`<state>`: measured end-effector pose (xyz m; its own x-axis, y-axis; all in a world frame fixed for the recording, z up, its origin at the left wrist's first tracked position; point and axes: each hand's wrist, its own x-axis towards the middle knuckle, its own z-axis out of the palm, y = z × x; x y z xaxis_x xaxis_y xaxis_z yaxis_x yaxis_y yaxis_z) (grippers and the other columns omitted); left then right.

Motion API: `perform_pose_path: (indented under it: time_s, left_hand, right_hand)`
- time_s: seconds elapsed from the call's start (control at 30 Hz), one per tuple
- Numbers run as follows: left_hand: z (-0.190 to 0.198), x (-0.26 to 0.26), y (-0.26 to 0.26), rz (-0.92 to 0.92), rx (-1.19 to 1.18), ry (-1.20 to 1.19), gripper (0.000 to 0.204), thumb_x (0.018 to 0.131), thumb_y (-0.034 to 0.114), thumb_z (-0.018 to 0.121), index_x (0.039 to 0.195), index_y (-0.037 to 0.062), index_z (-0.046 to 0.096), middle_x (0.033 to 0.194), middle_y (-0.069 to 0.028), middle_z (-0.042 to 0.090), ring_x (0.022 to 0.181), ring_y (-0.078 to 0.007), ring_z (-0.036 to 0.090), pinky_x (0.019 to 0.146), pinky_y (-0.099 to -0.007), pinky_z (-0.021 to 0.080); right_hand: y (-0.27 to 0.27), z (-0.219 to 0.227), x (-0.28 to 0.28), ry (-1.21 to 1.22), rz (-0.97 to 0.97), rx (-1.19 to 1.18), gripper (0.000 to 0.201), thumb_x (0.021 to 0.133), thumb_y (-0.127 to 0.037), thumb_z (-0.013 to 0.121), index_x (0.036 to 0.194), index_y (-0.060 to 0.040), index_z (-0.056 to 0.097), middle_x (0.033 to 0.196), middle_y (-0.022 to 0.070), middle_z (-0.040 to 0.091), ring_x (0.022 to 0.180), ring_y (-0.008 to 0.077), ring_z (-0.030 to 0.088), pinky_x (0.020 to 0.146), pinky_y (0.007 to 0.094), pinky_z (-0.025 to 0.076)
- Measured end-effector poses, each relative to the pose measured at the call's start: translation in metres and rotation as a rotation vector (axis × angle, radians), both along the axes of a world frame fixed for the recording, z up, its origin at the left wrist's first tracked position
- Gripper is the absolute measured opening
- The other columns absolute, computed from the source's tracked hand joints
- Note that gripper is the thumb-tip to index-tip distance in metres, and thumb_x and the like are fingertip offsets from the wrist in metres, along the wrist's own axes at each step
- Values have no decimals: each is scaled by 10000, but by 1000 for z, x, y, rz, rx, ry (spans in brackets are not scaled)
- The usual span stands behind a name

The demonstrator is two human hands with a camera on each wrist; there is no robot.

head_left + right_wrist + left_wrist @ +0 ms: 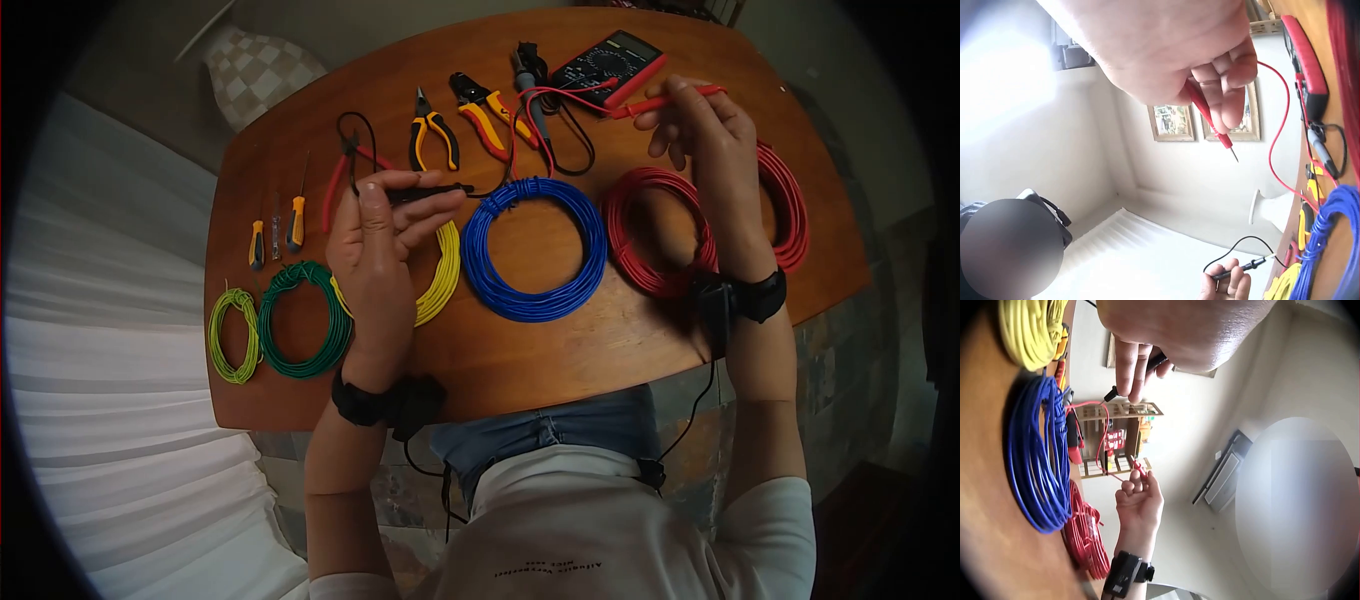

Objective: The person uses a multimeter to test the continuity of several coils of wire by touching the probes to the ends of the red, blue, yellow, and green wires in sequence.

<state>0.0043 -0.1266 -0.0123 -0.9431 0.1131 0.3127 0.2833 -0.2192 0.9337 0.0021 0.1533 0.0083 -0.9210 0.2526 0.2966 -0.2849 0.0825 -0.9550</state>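
Above the left part of the table, my left hand [375, 240] holds a black test probe [1242, 268] between thumb and fingers. My right hand [715, 135] pinches a red test probe [1202, 106], its bare metal tip showing in the right wrist view. Both probes are held up off the table, well apart. The red lead runs to the multimeter [592, 85], which lies near the far edge, just beyond my right hand. Beneath the left hand is a coil of yellow wire [446, 272], partly hidden. A coil of red wire [618, 225] lies under the right wrist.
Between the hands lies a blue wire coil [478, 255]. Another red coil [795, 215] is far right; dark green [270, 330] and light green [217, 335] coils sit left. Long-nose pliers [415, 140], wire strippers [480, 125], a soldering iron [526, 85] and screwdrivers [296, 222] lie behind.
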Motion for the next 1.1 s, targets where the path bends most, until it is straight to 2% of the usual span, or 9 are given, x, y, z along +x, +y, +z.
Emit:
perform_pose_path:
  time_s: [0.17, 0.27, 0.43, 0.53, 0.67, 0.87, 1.1]
  left_hand:
    - [-1, 23, 42, -196, -49, -83, 338, 1018, 258, 318, 1043, -25, 501, 1027, -169, 610, 900, -230, 665, 776, -281, 536]
    - [-2, 29, 70, -270, -43, -121, 335, 1015, 252, 335, 1030, -35, 507, 1006, -165, 610, 899, -227, 666, 764, -278, 544]
    - [-8, 27, 93, -331, -115, -100, 367, 1023, 251, 283, 1058, -44, 500, 1043, -190, 605, 901, -244, 665, 780, -292, 551]
    - [-12, 28, 97, -335, -147, -85, 364, 1022, 242, 283, 1057, -50, 496, 1038, -195, 605, 898, -246, 666, 778, -293, 555]
    - [-15, 29, 97, -326, -79, -112, 300, 1013, 210, 345, 1014, -41, 510, 993, -149, 602, 876, -211, 667, 747, -268, 552]
    - [-13, 31, 97, -326, -79, -109, 300, 1014, 208, 337, 1016, -38, 510, 999, -149, 604, 886, -213, 667, 744, -269, 549]
    - [-15, 31, 98, -326, -91, -111, 300, 1014, 209, 339, 1018, -38, 509, 991, -154, 612, 880, -219, 670, 748, -273, 550]
  right_hand:
    - [34, 3, 24, -115, -6, 66, 258, 951, -251, 496, 927, -21, 611, 700, 56, 644, 523, 63, 548, 419, 172, 349]
    - [57, -10, 39, -138, -10, 75, 277, 943, -237, 506, 939, 16, 617, 728, 86, 657, 543, 73, 561, 460, 188, 391]
    - [74, -38, 63, -42, -183, 15, 224, 956, -186, 492, 959, 7, 606, 734, 80, 654, 548, 67, 551, 462, 179, 383]
    - [80, -45, 77, -16, -253, -39, 218, 959, -186, 492, 968, 0, 604, 731, 78, 653, 560, 66, 553, 470, 178, 382]
    - [82, -50, 89, 40, -327, -62, 216, 962, -193, 493, 960, -8, 604, 723, 73, 650, 578, 66, 558, 490, 180, 389]
    - [75, -57, 95, 118, -364, 45, 178, 957, -156, 501, 925, -10, 599, 744, 65, 637, 581, 72, 561, 513, 191, 410]
    - [72, -58, 94, 143, -411, 61, 175, 951, -128, 502, 873, -3, 596, 718, 46, 617, 556, 72, 546, 517, 195, 410]
